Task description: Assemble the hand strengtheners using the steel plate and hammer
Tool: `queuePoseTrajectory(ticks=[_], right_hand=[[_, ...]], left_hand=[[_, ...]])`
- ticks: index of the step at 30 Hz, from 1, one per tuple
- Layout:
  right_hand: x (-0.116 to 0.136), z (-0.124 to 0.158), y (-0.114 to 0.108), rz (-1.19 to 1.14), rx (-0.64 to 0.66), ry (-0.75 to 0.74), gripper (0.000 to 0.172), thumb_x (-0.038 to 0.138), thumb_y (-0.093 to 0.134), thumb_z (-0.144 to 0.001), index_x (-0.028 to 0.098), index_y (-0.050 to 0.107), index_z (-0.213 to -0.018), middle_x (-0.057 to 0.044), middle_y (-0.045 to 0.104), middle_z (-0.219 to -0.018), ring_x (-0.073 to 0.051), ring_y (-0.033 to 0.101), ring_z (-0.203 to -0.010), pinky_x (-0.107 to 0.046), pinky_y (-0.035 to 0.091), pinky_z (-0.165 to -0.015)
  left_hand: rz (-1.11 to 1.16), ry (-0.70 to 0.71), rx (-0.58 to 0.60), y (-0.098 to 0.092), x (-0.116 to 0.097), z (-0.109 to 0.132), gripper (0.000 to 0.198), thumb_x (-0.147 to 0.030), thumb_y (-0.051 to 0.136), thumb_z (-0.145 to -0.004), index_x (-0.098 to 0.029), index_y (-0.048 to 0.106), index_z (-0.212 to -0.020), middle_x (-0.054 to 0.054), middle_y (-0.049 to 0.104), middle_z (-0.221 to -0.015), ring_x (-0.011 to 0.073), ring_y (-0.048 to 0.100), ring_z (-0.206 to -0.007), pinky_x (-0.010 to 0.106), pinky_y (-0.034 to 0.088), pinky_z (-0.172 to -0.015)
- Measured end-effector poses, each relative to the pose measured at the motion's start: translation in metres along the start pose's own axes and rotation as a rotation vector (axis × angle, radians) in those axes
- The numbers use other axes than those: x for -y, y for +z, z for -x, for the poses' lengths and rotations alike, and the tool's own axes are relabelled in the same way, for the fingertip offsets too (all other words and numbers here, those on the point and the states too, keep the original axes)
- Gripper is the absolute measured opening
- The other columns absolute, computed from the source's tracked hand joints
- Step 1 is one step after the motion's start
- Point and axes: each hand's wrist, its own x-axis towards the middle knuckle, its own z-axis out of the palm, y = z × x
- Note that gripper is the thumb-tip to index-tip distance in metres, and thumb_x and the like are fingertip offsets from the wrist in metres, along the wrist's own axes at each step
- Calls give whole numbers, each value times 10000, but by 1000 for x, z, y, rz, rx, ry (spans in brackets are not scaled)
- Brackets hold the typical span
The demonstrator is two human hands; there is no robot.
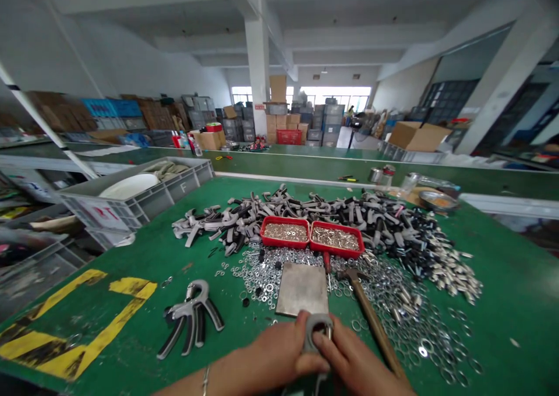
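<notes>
Held piece: grey hand-gripper handle [318,332] – between both hands, just below the near edge of the steel plate [302,289], its lower end hidden behind the fingers
Left hand [279,346]: closed around the piece's left side, knuckles up, forearm slanting in from the lower left, thin bracelet [205,380] at the wrist
Right hand [351,349]: closed on the piece's right side, fingers [325,342] lying across its front
Hammer [375,326]: just right of the plate, wooden handle close beside the right hand
Assembled hand gripper [192,320]: left of the plate, flat on the green workbench [515,279]
Red trays [285,232]: just beyond the plate – full of small metal parts
Steel washers [393,308]: scattered around the plate
Black-and-grey handles [271,218]: heaped beyond the plate, around the trays
Grey plastic crate [135,195]: far left of the plate, at the bench's edge
</notes>
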Motion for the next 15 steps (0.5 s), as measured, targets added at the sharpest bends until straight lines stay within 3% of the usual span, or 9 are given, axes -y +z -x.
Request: queuePoseTrajectory(ticks=[4,8,11,15], right_hand=[[-27,-67,-57,375,-193,-39,330,364,495,-950,186,612,-1202,-86,722,-1080,-213,665,-995,-286,485,-858],[-62,-127,-110,551,-342,31,248,270,486,-951,164,710,-972,-128,693,-1050,-250,608,-1073,-335,431,-933],[-84,-162,-126,655,-383,100,192,264,541,-942,160,700,-912,-116,680,-1042,-247,595,-1079,-381,443,-935],[-101,-201,-125,732,-374,143,206,340,614,-930,162,653,-1027,-59,658,-1125,-218,616,-1047,-445,498,-915]], left_hand=[[-175,-39,-68,-24,28,-64,629,-640,568,-835,-144,550,-1222,153,720,-1017,304,709,-896,338,525,-716],[-444,-92,-84,-40,39,-106,535,-577,688,-778,-100,658,-1019,217,726,-874,390,710,-831,443,534,-731],[-515,-11,-136,-55,32,-130,460,-516,667,-825,-90,662,-998,233,720,-842,403,710,-828,480,538,-738],[-544,68,-237,-81,24,-184,288,-323,471,-968,-118,629,-1095,203,723,-924,336,713,-881,438,548,-760]])
